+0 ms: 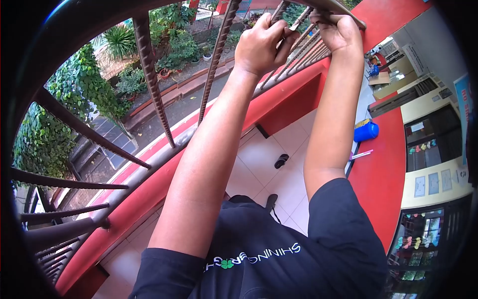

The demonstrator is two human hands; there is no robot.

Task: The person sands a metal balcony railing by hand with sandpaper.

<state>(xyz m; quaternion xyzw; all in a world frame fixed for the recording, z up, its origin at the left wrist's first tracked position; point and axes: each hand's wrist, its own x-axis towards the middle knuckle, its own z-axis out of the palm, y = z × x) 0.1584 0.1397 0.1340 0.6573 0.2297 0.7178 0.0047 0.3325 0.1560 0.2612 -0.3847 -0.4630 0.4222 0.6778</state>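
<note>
My left hand (263, 46) is raised to the metal railing, its fingers closed beside a twisted bar (280, 11). A small pale scrap (295, 25) shows at its fingertips; I cannot make out what it is made of. Just to the right, my right hand (339, 34) has its palm side showing and its fingers curled against a bar right under the dark top rail (343, 9). Part of those fingers is in shadow. Twisted upright bars (152, 82) run from the top rail down to a grey lower rail (181, 139).
A red ledge (134, 202) curves below the railing, with plants (181, 50) beyond it. On a red-topped counter (381, 172) to the right lie a blue bottle (367, 131) and a pen-like item (362, 154). Dark slippers (282, 160) rest on the tiled floor (251, 172).
</note>
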